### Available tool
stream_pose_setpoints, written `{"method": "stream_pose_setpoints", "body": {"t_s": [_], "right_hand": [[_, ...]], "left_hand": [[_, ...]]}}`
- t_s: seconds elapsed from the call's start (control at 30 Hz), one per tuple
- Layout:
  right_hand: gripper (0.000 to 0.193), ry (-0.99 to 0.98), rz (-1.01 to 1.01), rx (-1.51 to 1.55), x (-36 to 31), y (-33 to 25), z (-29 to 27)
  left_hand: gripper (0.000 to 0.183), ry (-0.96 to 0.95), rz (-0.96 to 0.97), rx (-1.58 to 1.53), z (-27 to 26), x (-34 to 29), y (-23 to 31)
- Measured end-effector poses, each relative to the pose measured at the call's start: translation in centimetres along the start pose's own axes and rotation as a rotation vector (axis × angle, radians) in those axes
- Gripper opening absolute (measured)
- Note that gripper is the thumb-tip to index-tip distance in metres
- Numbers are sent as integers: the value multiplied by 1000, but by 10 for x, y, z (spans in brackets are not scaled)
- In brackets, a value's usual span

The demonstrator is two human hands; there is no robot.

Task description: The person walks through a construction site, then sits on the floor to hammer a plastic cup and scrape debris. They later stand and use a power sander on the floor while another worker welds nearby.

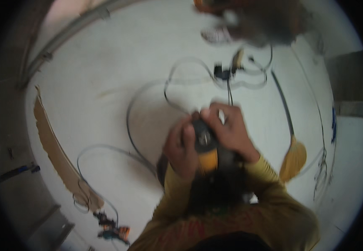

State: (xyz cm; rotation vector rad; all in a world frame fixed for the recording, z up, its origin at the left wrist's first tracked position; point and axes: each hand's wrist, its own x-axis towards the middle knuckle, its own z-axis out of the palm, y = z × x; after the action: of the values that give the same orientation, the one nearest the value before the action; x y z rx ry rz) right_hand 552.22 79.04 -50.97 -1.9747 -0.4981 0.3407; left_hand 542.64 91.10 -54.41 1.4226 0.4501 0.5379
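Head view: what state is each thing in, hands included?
Power tool: yellow and black, gripped by both hands.
Left hand: closed on the tool's left side.
Right hand: closed over the tool's top.
Grey cable: slack, looped on the floor.
Broom: lying flat on the floor.
Plug connection: on the floor; joined or not, too blurred to tell.

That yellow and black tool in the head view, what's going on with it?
A person in yellow sleeves holds a yellow and black power tool with both hands: the left hand grips its side, and the right hand wraps over its top. It is held above a pale floor strewn with looping cables. A broom lies to the right. The picture is blurred.
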Motion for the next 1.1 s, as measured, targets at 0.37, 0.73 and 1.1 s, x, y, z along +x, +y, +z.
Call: {"method": "stream_pose_setpoints", "body": {"t_s": [0.37,0.73,1.1], "right_hand": [[23,260,-318,2,23,-18,-16],[34,24,-670,-805,-43,-19,-12],[41,-32,-550,-773,-53,-25,-15]], "left_hand": [[46,124,23,-147,-7,-42,-20],[24,14,-151,-106,-16,-40,-7],[15,12,-80,-1,-20,-45,-15]]}}
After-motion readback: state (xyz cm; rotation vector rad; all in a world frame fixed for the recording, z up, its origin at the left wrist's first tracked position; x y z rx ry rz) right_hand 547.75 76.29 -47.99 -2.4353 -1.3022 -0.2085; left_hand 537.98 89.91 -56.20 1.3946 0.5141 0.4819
